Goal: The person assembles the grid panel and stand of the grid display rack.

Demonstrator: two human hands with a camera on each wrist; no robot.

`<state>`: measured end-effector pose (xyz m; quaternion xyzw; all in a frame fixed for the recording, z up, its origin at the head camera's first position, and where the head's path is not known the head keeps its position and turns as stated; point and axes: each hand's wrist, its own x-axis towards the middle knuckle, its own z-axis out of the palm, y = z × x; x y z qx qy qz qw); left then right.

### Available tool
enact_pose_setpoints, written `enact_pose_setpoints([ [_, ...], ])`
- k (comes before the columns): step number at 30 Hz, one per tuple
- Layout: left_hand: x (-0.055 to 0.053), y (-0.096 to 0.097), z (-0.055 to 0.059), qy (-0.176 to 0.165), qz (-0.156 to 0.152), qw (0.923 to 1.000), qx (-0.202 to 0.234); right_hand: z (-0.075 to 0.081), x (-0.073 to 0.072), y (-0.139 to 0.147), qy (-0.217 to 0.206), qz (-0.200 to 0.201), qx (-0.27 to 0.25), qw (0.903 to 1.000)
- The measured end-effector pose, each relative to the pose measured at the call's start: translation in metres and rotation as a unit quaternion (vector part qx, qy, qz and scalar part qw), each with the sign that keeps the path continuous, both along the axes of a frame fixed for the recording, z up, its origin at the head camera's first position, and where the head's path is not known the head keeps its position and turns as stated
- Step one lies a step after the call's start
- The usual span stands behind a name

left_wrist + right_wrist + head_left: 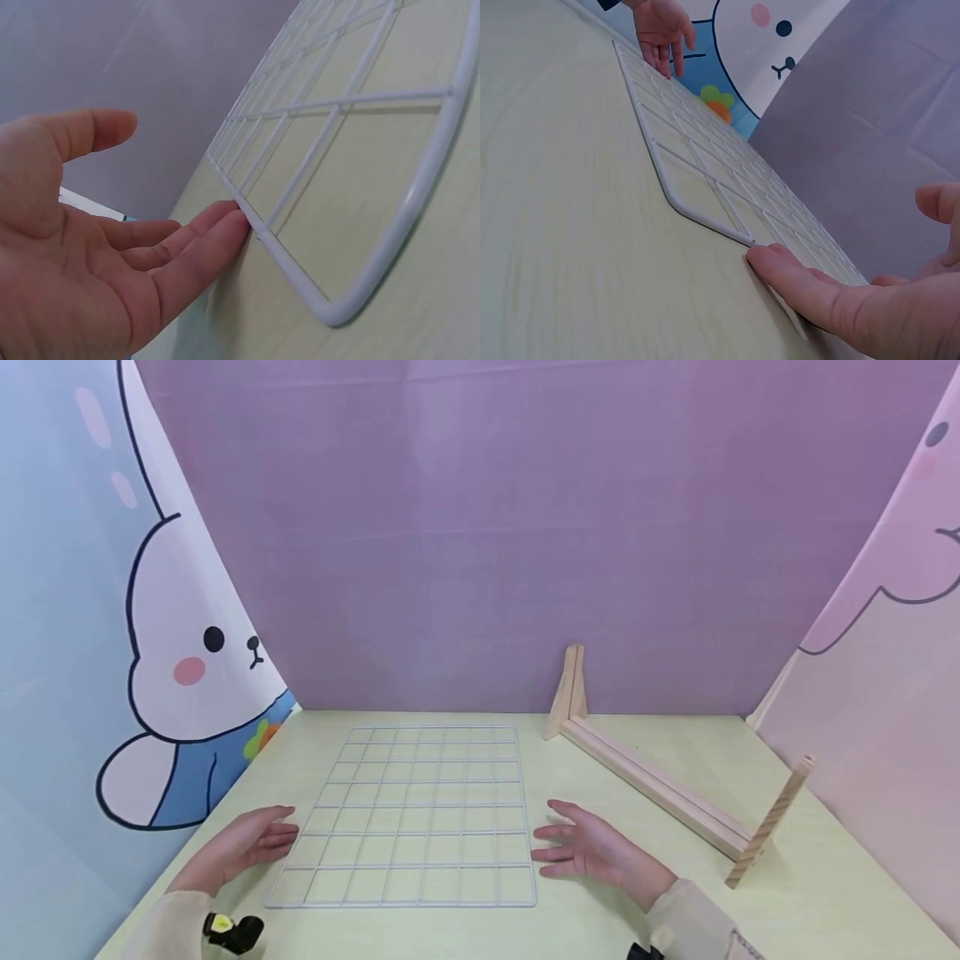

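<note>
A white wire grid panel (405,807) lies flat on the pale table between both hands. At its left edge, the left hand (251,845) has its fingers extended. In the left wrist view, fingertips (238,219) touch the outer wire near the rounded corner, with the thumb raised apart. The right hand (592,852) is beside the right edge, fingers spread and fairly straight. A fingertip (763,257) of it meets the panel's side wire in the right wrist view, thumb held away. Neither hand curls round the wire.
A wooden stand (660,785) with a grooved bar and two upright end pieces lies at right, slanting across the table (450,935). Purple cloth (480,535) hangs behind, with a rabbit-printed cloth (187,693) at left and a pink printed one (892,735) at right.
</note>
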<state>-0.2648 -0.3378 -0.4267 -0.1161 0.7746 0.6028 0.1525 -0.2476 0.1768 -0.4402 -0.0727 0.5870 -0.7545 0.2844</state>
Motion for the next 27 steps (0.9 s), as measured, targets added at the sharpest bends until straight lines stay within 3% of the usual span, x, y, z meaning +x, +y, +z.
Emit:
enact_pose_setpoints([
  [8, -0.0024, -0.0042, -0.002, -0.01, 0.01, 0.9993, 0.036, 0.0013, 0.0008, 0.0008, -0.035, -0.016, -0.033, 0.9987],
  [18, -0.0036, -0.0003, 0.0022, 0.0, 0.015, 0.9996, 0.024, 0.0027, 0.0004, -0.001, -0.041, -0.017, -0.052, 0.9977],
  [27, -0.0035, 0.0005, 0.002, -0.027, 0.04, 0.9958, 0.077, 0.0036, -0.0009, -0.0024, -0.052, -0.029, -0.065, 0.9961],
])
